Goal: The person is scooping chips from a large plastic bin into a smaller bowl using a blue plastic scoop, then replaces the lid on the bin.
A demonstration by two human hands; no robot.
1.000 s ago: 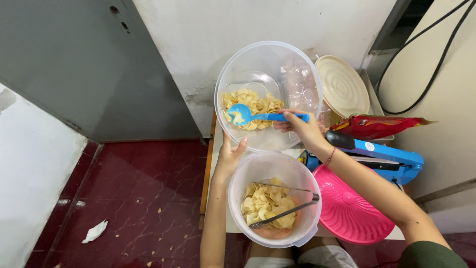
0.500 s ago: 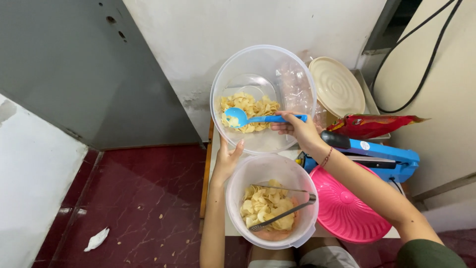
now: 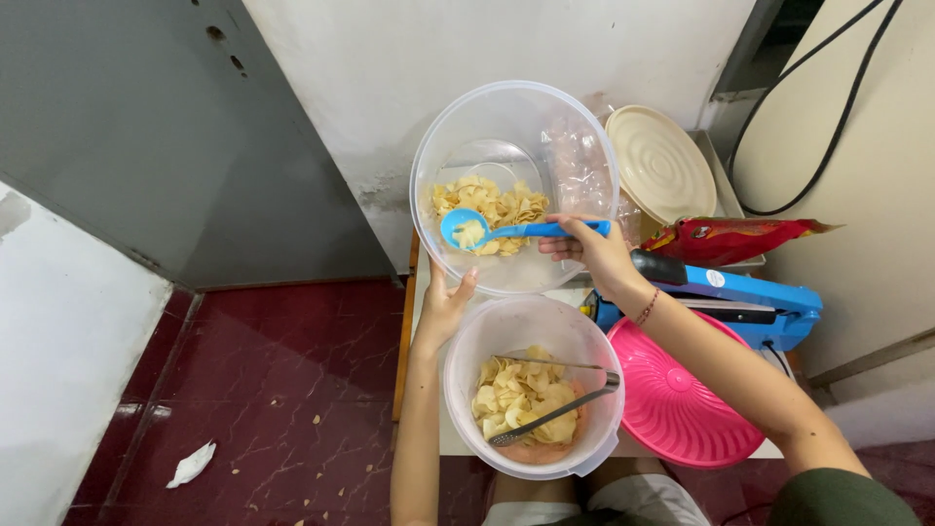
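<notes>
- Chips (image 3: 497,206), thin, yellow and curly, piled at the bottom of the big clear tub (image 3: 458,136), round and made of see-through plastic.
- Right hand (image 3: 589,255) over the right side of that tub, fingers curled tight round the handle of one blue plastic scoop (image 3: 511,232), with a few chips sitting in its round cup.
- Left hand (image 3: 446,304) against the near rim of the big clear tub, fingers spread flat on the outside wall, nothing gripped inside it.
- Small clear tub (image 3: 463,365) just below the big clear tub, also round and smooth, half full of more chips (image 3: 521,399).
- Metal tongs (image 3: 560,404), one pair, thin and shiny, lying across the small tub on top of those chips.
- Pink lid (image 3: 682,404) below and right of the big clear tub, round, with ridges running out from the middle.
- Cream lid (image 3: 662,166) right of the big clear tub, round, with rings on it.
- Red snack bag (image 3: 735,239), shiny and crinkly, right of the big clear tub, below the cream lid.
- Blue sealer machine (image 3: 750,297), long and hard, just under the red bag.
- White crumpled scrap (image 3: 191,465) on the dark red floor, far down-left of the big clear tub.
- Count: two tubs, two lids, one scoop, one pair of tongs, one bag.
</notes>
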